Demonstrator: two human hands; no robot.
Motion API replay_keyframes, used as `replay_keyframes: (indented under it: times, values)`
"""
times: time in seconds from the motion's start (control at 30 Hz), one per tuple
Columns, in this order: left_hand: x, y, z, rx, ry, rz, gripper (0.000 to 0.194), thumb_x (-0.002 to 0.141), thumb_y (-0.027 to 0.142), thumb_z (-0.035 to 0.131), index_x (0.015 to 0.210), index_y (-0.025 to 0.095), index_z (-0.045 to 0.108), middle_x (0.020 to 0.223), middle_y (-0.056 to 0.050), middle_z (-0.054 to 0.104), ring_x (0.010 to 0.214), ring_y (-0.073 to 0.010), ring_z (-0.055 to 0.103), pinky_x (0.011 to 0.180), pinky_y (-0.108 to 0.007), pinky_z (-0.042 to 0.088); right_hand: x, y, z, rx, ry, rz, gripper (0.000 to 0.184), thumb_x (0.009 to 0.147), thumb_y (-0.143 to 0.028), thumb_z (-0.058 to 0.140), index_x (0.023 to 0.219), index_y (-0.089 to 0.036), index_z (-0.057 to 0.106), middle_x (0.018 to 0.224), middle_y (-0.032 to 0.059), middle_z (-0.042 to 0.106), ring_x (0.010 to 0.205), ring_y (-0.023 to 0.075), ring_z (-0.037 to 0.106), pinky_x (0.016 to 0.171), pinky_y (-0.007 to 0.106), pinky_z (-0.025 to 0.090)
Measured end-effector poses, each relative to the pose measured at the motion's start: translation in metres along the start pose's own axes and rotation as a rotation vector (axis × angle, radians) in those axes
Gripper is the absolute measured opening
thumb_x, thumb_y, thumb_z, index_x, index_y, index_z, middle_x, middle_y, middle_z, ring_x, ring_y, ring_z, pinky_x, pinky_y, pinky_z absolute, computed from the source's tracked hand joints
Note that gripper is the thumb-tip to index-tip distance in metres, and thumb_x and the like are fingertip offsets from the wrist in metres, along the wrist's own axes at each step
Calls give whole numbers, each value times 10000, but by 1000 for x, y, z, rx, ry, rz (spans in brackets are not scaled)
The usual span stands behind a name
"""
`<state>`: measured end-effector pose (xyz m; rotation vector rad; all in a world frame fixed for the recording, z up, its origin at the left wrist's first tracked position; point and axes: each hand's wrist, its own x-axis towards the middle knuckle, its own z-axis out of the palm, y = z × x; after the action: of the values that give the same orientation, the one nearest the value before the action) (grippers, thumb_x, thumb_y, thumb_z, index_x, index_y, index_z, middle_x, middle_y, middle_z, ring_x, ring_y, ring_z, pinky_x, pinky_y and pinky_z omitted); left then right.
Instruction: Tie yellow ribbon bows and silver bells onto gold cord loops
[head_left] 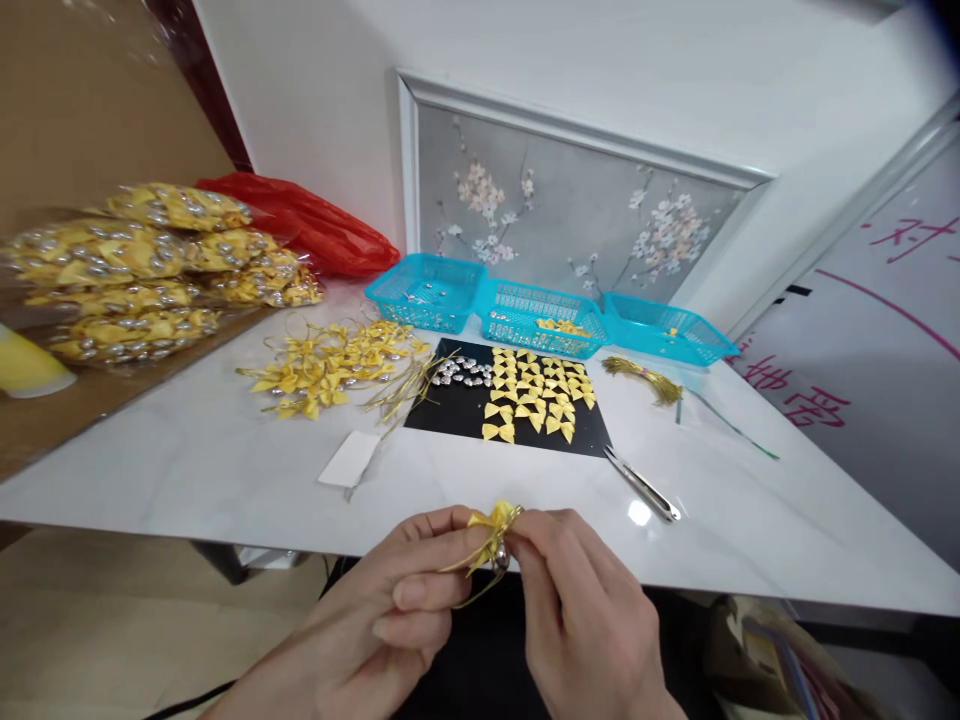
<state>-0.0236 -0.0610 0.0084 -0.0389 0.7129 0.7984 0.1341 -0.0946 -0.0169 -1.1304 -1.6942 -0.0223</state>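
White counter (442, 500), room between black mat (446, 415) and near edge; over that edge, close together, yellow bow (491, 520) pinched in left hand (360, 610), gold cord (513, 518) pinched in right hand (592, 600).

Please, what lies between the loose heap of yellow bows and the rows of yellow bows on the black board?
The head view shows gold cords beside the heap, then silver beads on the black board.

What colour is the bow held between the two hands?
The bow is yellow; it shows in the head view.
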Motion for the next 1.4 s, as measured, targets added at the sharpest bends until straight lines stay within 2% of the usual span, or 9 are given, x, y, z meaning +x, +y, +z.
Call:
replay_keyframes:
  times: [0.1,0.23,0.47,0.57,0.77,0.97,1.1,1.23,1.4]
  values:
    - [-2,-1,4,-21,27,-7,491,958,-105,270,716,41,672,460,38,486,278,-32,492,267,-65,326,1,0,-2,12,3,-37,258,931,30,467,1031,-153,618,808,48,627,711,151,580,649,276,522]
    - [-4,0,7,-63,60,0,513,966,-90,255,707,24,683,453,33,482,261,-21,484,267,-55,304,4,5,-4,-49,-22,-129,288,900,61,460,1049,-129,617,765,49,557,651,149,527,570,271,499]
    - [-3,0,1,-106,24,-11,588,998,-28,163,741,19,690,451,10,506,254,-33,502,255,-55,315,3,11,-3,-51,-25,-176,318,875,91,445,1061,-105,612,765,44,484,649,141,501,530,253,471]
    - [-1,1,-5,-124,-31,-45,531,994,-42,192,799,3,684,465,-9,537,279,-51,540,249,-56,327,1,12,-4,-50,-28,-177,309,879,83,456,1045,-126,613,778,38,470,665,137,496,535,245,462]
    - [0,4,-8,-147,-97,-149,412,998,0,316,795,-8,674,458,4,542,234,-47,504,219,-68,328,-1,16,-4,-10,-41,-177,337,865,102,457,1040,-141,613,793,36,466,690,130,482,544,233,443]
    - [0,4,-10,-114,-190,-129,349,908,-124,389,837,-18,714,489,-29,601,294,-64,578,244,-60,353,0,13,-3,14,-33,-151,320,872,100,458,1020,-137,614,783,35,482,676,124,486,540,236,451]
    - [0,4,-11,-110,-239,-133,275,876,-141,461,865,-35,714,511,-35,624,323,-60,593,268,-57,377,2,12,-4,22,-25,-159,304,879,91,470,1025,-129,620,785,42,487,677,128,496,539,242,453]
    - [3,5,-15,-141,-238,-159,245,867,-131,485,867,-39,712,499,-29,613,318,-62,583,255,-60,369,2,13,-5,-5,-20,-194,330,855,112,479,1029,-128,625,792,45,483,693,135,493,550,250,453]
    - [3,4,-18,-159,-222,-173,282,896,-109,450,837,-34,715,471,-31,601,300,-65,566,254,-73,387,2,16,-5,-55,-38,-216,300,905,68,444,1014,-135,636,806,55,496,706,139,510,559,249,464]
